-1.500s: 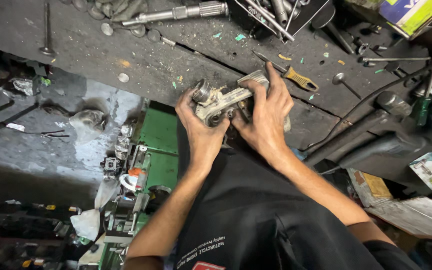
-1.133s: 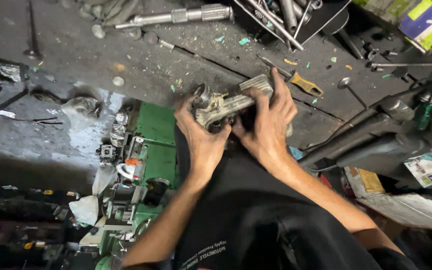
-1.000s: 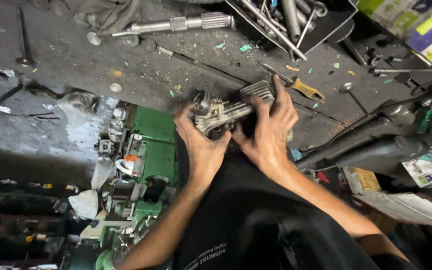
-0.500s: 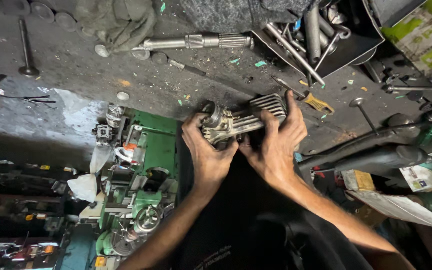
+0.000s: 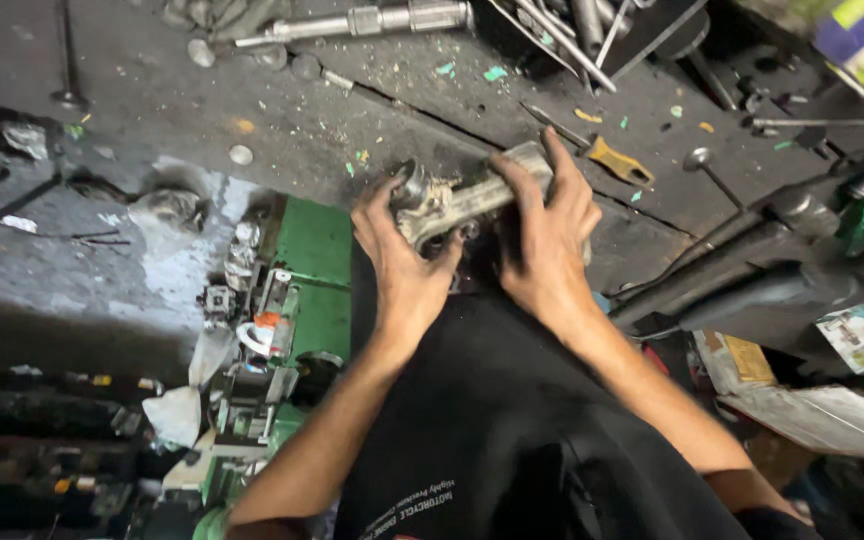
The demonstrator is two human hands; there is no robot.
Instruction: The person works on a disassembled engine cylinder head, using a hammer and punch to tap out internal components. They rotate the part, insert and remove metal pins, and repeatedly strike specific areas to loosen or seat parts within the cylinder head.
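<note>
A grimy grey metal engine part [image 5: 462, 200] is held in both hands just above the person's lap, over the near edge of the dirty workbench [image 5: 152, 110]. The left hand [image 5: 402, 265] is wrapped around the rounded, bushing-like end of the part, fingers curled over the top and thumb underneath, closed on it. The right hand [image 5: 547, 240] is laid over the ribbed, blocky end, fingers spread forward and pressed down on it, so that end is mostly covered. Whether anything loose sits between the palms cannot be told; the underside of the part is hidden.

A green machine [image 5: 292, 300] with small fittings stands just beside the left forearm. A long steel shaft [image 5: 362, 20] lies at the far edge of the bench, well apart. A yellow-handled tool [image 5: 617, 160] lies near the right fingertips, not touched. Round washers [image 5: 240, 155] and paint flecks are scattered on the bench top. Black cloth of the person's shirt [image 5: 512, 430] fills the lower middle.

Judged from the grip, the part seems to be twisted or worked between the hands. For this to go well, the round end should be kept firmly clamped by the left hand while force is applied through the right palm rather than the fingertips, since the surface looks greasy and slipping is likely. The part is best kept low and close to the body, clear of the machine's edges.
</note>
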